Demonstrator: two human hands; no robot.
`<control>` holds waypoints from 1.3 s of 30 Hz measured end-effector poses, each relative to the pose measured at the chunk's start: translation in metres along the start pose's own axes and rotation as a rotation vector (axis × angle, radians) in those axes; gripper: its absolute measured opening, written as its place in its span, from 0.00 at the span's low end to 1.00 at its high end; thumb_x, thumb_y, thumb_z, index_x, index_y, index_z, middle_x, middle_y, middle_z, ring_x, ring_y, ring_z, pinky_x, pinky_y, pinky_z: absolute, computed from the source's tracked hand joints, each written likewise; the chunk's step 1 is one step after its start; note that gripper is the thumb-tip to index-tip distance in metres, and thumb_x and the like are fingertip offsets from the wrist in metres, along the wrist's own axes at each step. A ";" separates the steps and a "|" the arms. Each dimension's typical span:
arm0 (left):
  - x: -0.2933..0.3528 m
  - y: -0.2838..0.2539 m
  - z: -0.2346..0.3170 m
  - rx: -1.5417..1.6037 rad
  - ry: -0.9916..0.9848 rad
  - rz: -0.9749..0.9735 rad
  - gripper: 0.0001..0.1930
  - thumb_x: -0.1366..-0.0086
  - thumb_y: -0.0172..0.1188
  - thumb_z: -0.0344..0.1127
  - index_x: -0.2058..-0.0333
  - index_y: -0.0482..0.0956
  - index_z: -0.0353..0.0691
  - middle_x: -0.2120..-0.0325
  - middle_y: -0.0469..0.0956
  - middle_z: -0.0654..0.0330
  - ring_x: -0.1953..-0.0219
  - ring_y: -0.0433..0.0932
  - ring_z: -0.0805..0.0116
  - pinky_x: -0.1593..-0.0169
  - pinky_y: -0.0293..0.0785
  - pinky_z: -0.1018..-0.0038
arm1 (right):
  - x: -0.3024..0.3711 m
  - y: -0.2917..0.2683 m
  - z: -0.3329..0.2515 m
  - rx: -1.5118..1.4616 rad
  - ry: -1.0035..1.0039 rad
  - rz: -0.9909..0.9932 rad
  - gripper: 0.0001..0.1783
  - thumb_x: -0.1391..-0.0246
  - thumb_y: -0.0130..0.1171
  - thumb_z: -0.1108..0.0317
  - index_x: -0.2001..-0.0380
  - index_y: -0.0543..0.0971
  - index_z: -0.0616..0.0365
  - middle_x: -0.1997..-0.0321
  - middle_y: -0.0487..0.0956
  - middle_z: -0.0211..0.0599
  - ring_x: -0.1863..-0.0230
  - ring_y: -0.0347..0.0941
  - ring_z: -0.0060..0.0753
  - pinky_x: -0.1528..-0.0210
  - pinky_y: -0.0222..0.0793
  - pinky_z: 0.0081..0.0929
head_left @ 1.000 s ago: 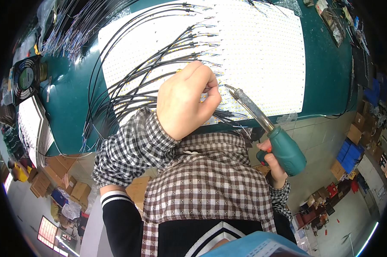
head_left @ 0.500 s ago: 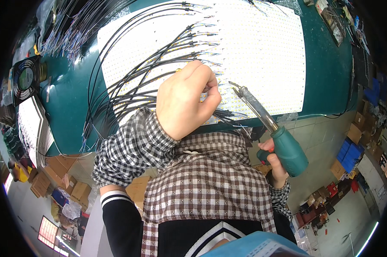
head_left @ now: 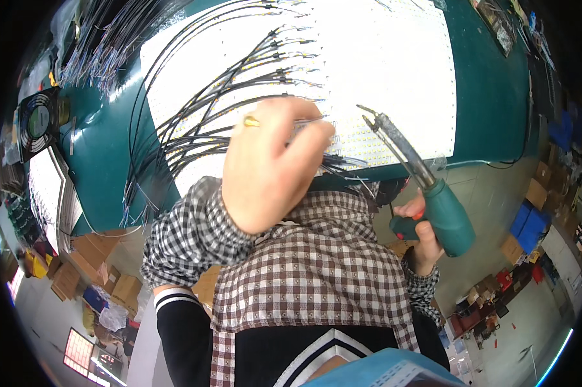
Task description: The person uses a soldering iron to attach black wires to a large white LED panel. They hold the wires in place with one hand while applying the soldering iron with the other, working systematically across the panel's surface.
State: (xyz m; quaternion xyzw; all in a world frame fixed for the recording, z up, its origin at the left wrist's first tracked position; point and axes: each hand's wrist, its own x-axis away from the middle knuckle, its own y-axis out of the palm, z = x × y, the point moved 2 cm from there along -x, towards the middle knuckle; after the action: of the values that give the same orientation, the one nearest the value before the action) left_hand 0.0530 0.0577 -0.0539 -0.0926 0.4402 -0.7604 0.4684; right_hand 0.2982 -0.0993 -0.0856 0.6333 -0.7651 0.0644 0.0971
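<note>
My left hand [head_left: 268, 164], a gold ring on one finger, hovers over the lower middle of a white LED board [head_left: 394, 77]. Its thumb and forefinger close around a thin wire [head_left: 315, 119]; the other fingers curl and partly hide it. Black cables [head_left: 204, 106] with stripped, coloured ends lie across the board's left half, beside and under this hand. To the right, my right hand [head_left: 426, 248] grips the handle of a green soldering gun [head_left: 449, 219]. Its metal tip [head_left: 367, 111] points up and left above the board, apart from the wires.
A green table [head_left: 104, 148] bears the board. At the left are a black fan [head_left: 38, 121], a stack of white panels [head_left: 51, 197] and a bundle of loose wires [head_left: 113, 45]. Cardboard boxes [head_left: 126, 288] stand on the floor below.
My left hand has shifted slightly left and turned, so the ring now shows. The soldering gun has moved a little right, its tip rising farther from the left hand.
</note>
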 end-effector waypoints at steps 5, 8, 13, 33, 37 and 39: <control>-0.004 0.011 0.000 0.071 0.030 -0.338 0.09 0.43 0.69 0.29 0.64 0.79 0.41 0.67 0.76 0.58 0.63 0.78 0.55 0.61 0.73 0.62 | -0.005 -0.005 0.001 -0.024 -0.034 -0.010 0.39 0.39 0.63 0.51 0.40 0.69 0.78 0.62 0.78 0.43 0.62 0.78 0.37 0.55 0.81 0.42; -0.004 0.011 -0.003 0.084 0.044 -0.375 0.08 0.41 0.68 0.30 0.65 0.78 0.41 0.69 0.75 0.57 0.65 0.77 0.54 0.63 0.73 0.62 | -0.006 -0.007 0.003 -0.033 -0.066 -0.007 0.38 0.38 0.63 0.51 0.40 0.69 0.78 0.62 0.78 0.42 0.62 0.78 0.37 0.55 0.82 0.42; 0.008 0.001 0.000 0.134 -0.103 -0.259 0.07 0.40 0.65 0.25 0.63 0.79 0.38 0.69 0.78 0.55 0.65 0.81 0.53 0.63 0.76 0.65 | -0.005 -0.009 0.009 -0.052 -0.063 0.006 0.38 0.38 0.63 0.51 0.40 0.70 0.77 0.62 0.77 0.42 0.62 0.78 0.37 0.55 0.82 0.42; 0.005 0.009 -0.013 -0.012 -0.213 -0.088 0.06 0.42 0.64 0.24 0.69 0.76 0.38 0.72 0.75 0.56 0.72 0.79 0.55 0.69 0.75 0.65 | -0.003 -0.007 0.001 0.007 0.006 -0.024 0.40 0.39 0.64 0.51 0.39 0.69 0.78 0.59 0.79 0.44 0.60 0.80 0.40 0.55 0.81 0.39; 0.003 0.000 -0.014 0.156 -0.288 -0.102 0.06 0.44 0.65 0.24 0.70 0.75 0.38 0.73 0.75 0.55 0.71 0.79 0.54 0.68 0.76 0.64 | -0.001 -0.006 -0.001 0.022 -0.001 -0.011 0.39 0.39 0.64 0.51 0.40 0.70 0.78 0.57 0.80 0.48 0.59 0.82 0.43 0.55 0.82 0.38; 0.004 0.002 -0.017 0.149 -0.296 -0.102 0.05 0.43 0.65 0.25 0.70 0.77 0.38 0.73 0.75 0.59 0.74 0.76 0.64 0.71 0.73 0.71 | 0.000 -0.005 -0.002 0.044 0.000 -0.011 0.39 0.39 0.64 0.51 0.41 0.71 0.78 0.57 0.81 0.49 0.58 0.82 0.44 0.56 0.82 0.38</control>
State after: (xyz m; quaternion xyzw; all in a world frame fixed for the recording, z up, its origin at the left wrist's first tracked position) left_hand 0.0424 0.0642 -0.0668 -0.1909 0.3033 -0.7919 0.4944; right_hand 0.3032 -0.0994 -0.0841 0.6393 -0.7601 0.0807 0.0837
